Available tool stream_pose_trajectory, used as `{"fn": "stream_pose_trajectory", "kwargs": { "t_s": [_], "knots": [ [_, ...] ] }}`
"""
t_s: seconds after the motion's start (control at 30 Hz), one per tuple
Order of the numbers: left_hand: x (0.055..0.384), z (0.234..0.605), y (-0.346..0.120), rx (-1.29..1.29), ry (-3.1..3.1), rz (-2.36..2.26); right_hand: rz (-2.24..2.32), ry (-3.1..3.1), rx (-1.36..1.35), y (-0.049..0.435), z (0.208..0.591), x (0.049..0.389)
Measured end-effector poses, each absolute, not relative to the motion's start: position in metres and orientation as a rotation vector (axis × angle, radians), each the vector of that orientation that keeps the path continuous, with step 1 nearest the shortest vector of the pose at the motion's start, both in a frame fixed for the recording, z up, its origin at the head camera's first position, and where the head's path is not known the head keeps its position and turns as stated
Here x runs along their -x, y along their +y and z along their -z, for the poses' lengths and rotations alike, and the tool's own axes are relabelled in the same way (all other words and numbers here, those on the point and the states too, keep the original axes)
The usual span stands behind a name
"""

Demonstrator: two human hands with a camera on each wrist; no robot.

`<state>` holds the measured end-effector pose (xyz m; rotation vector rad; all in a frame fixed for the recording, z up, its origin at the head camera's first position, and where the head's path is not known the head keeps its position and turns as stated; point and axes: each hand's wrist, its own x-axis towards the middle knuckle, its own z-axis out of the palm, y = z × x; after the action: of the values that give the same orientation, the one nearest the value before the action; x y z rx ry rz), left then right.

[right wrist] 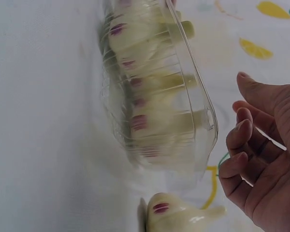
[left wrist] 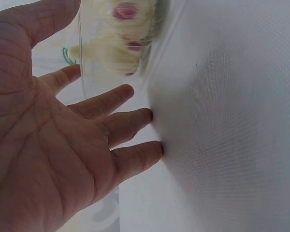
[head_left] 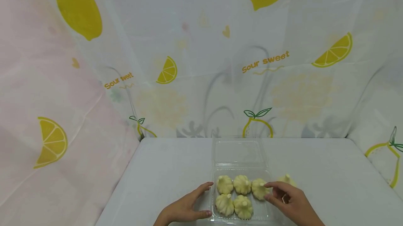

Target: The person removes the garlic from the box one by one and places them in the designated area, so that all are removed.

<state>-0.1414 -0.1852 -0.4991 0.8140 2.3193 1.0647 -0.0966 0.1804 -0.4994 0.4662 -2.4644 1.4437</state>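
A clear plastic clamshell box (head_left: 260, 212) holds several pale garlic bulbs, three in its far row and two in the near row. Beside the box's left wall, my left hand (head_left: 186, 207) has its fingers spread and grips nothing; in the left wrist view its lower fingertips rest at the white surface. My right hand (head_left: 291, 199) is by the right wall, thumb and index finger apart near the far-right garlic bulb (head_left: 259, 189). The right wrist view shows this hand (right wrist: 266, 150) empty and apart from the box wall, its other fingers loosely bent.
Another garlic bulb (head_left: 287, 179) lies on the white table (head_left: 170, 163) outside the box, beyond my right hand and partly hidden by it. The box's transparent lid (head_left: 239, 152) is folded back towards the lemon-print cloth (head_left: 201, 107) behind the table.
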Motion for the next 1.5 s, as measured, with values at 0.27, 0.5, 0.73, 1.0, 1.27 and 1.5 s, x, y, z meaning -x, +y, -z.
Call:
{"fn": "stream_pose_trajectory", "kwargs": {
  "t_s": [0.27, 0.5, 0.73, 1.0, 1.27, 1.5],
  "knots": [
    [0.141, 0.498, -0.186, -0.82, 2.322, -1.06, -1.43, -2.386, -0.591, 0.174, 0.505, 0.097],
    [0.141, 0.498, -0.186, -0.832, 2.325, -1.063, -1.45, -2.377, -0.632, 0.167, 0.503, 0.096],
    [0.141, 0.495, -0.185, -0.821, 2.325, -1.058, -1.459, -2.362, -0.693, 0.162, 0.504, 0.096],
    [0.141, 0.495, -0.185, -0.812, 2.327, -1.058, -1.486, -2.368, -0.78, 0.157, 0.507, 0.1],
    [0.141, 0.497, -0.184, -0.774, 2.309, -1.07, -1.489, -2.378, -0.897, 0.15, 0.505, 0.103],
    [0.142, 0.498, -0.184, -0.779, 2.316, -1.06, -1.487, -2.42, -0.916, 0.147, 0.507, 0.104]
  ]
}}
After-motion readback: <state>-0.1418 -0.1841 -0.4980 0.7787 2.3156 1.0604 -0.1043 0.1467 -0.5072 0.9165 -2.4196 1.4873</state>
